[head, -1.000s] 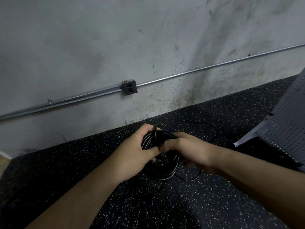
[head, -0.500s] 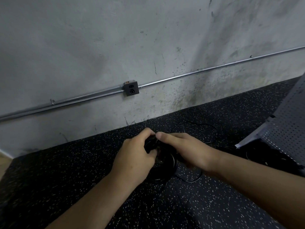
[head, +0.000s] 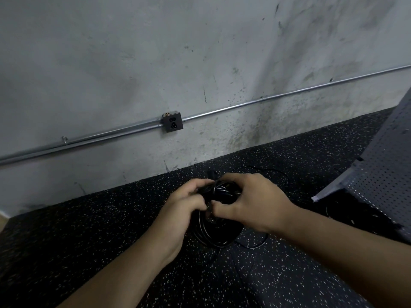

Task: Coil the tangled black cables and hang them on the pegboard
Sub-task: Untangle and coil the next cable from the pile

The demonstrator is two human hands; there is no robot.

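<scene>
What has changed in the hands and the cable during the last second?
The right hand, whose fingers lay straight over the coil half a second ago, has curled round its top, thumb pinching below. The left hand kept its grip on the coil's left side. The pegboard stayed put.

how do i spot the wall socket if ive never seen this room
Start at the grey concrete wall. A thin metal pipe slants across its lower part. The socket is the small dark square box breaking that pipe, the only box on it.
</scene>
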